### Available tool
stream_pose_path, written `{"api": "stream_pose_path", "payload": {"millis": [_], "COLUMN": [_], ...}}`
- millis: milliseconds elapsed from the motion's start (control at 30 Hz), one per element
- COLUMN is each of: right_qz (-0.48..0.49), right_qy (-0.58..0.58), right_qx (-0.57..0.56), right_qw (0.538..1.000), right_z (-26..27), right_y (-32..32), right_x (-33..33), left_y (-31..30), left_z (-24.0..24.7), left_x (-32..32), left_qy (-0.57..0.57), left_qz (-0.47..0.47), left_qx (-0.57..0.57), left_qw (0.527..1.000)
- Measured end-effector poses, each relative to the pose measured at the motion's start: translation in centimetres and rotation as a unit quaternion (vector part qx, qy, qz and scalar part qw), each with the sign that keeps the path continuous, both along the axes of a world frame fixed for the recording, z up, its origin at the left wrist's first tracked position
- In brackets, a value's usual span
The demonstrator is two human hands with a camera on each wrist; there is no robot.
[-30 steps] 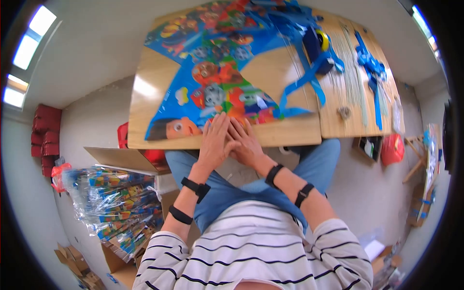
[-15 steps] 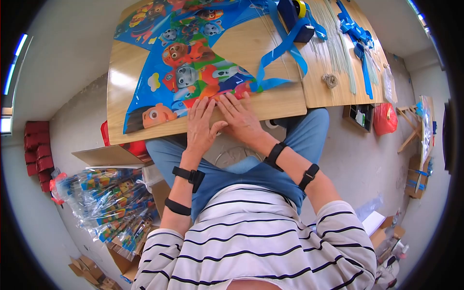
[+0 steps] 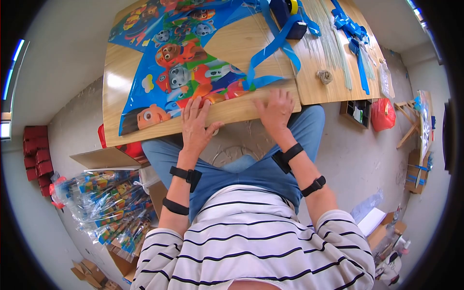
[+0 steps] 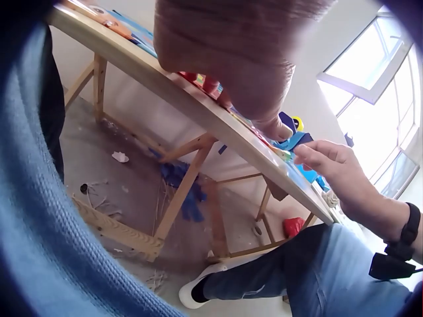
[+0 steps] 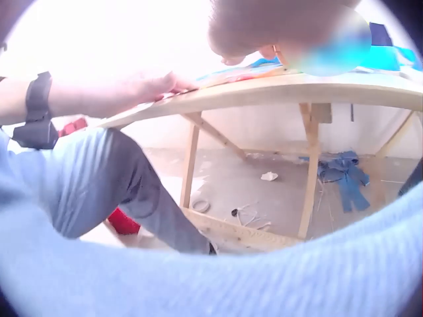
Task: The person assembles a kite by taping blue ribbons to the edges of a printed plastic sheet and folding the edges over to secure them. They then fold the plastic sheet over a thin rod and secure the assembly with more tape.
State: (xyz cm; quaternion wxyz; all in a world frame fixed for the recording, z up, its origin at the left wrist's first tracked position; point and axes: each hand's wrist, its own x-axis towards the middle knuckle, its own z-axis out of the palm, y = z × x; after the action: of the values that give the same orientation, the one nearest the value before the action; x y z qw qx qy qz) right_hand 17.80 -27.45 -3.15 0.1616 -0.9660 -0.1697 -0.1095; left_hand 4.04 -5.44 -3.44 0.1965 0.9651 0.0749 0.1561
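A glossy cartoon-printed plastic sheet (image 3: pixel 180 75), cut like a kite sail, lies spread on the wooden table (image 3: pixel 241 41). My left hand (image 3: pixel 194 121) rests at the sheet's near edge, fingers extended and thumb out to the side. To the right, apart from it, my right hand (image 3: pixel 276 110) is over the table's front edge, its fingers loosely bent. Just beyond that hand, a blue ribbon (image 3: pixel 270 80) ends beside the sheet's right corner. In the right wrist view the right hand's fingers (image 5: pixel 244 53) are blurred and partly cut off.
A dark blue tape dispenser (image 3: pixel 296 32), thin pale rods (image 3: pixel 333 43), a bundle of blue ribbon (image 3: pixel 352 28) and a small coil (image 3: pixel 324 76) lie on the right of the table. Clear-wrapped printed packs (image 3: pixel 113 203) fill a carton at left. A red bag (image 3: pixel 383 115) sits on the floor.
My right hand has moved right, from beside the left hand at the sheet's near edge. The left hand stays on the sheet. The head view has shifted, showing the table lower and further left.
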Motion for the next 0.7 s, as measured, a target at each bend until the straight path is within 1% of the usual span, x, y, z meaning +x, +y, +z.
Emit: {"api": "stream_pose_path", "payload": {"millis": [33,133,233,333,433,533,567,633,667,700], "right_qz": [-0.058,-0.142,-0.146,-0.187,-0.226,-0.248,-0.236,-0.208,-0.200,-0.187], "right_qy": [0.002,0.000,-0.032,-0.008,0.021,0.043,0.075,0.137,0.168,0.194], "right_qx": [0.010,0.021,0.042,0.085,0.049,0.089,0.174,0.338,0.487,0.622], "right_qw": [0.998,0.990,0.988,0.979,0.973,0.964,0.953,0.908,0.834,0.736], "right_z": [0.2,0.7,0.2,-0.4,-2.8,-3.1,-3.1,-2.1,-1.5,-0.7], "right_y": [0.2,2.9,5.6,6.9,6.7,6.1,5.7,4.8,4.5,4.4], "right_x": [0.6,1.3,1.6,2.8,5.8,7.5,8.2,9.6,10.2,10.9], "left_y": [0.0,-0.1,0.0,0.2,0.2,0.3,0.3,0.3,0.3,0.2], "left_z": [0.1,0.3,0.1,-0.3,-0.7,-0.5,-0.5,-0.4,-0.3,-0.2], "left_x": [0.1,0.0,-0.1,-0.2,-0.2,-0.2,-0.2,-0.2,-0.2,-0.2], "left_qy": [0.000,-0.001,-0.001,0.003,0.004,0.007,0.007,0.009,0.012,0.014], "left_qz": [0.001,-0.002,-0.002,-0.001,-0.001,0.001,0.000,-0.002,-0.003,-0.004], "left_qx": [-0.003,-0.012,-0.011,-0.005,-0.006,-0.006,-0.009,-0.015,-0.017,-0.019], "left_qw": [1.000,1.000,1.000,1.000,1.000,1.000,1.000,1.000,1.000,1.000]}}
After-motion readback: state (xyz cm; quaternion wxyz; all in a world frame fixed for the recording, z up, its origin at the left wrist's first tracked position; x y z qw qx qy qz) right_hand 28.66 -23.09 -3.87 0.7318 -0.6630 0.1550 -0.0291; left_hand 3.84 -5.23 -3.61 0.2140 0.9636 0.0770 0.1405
